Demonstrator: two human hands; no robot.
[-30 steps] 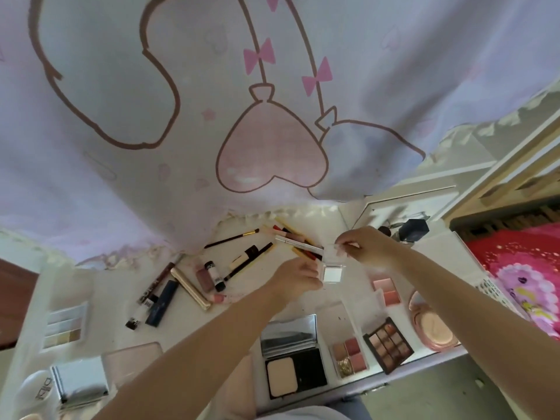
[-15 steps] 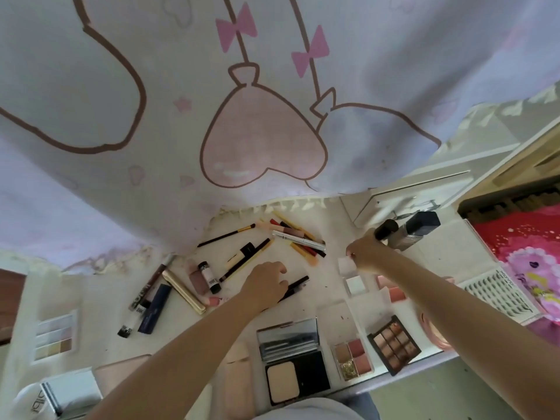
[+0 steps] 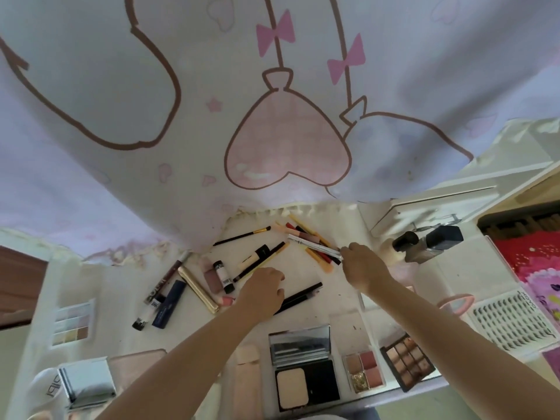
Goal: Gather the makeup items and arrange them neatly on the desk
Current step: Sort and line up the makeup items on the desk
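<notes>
- Head view: the right hand (image 3: 362, 268) reaches the near end of a slim white pen-shaped makeup stick (image 3: 313, 245) in the pencil pile on the white desk (image 3: 333, 286), seemingly pinching it; blur hides the fingertips
- left hand (image 3: 263, 294), fingers curled, empty, hovers beside a black eyeliner pencil (image 3: 300, 297)

A pale lilac fabric curtain (image 3: 181, 95) with a pink heart balloon print is hanging over the back of the desk. A red flowered bedcover (image 3: 533, 265) is lying at the right.
</notes>
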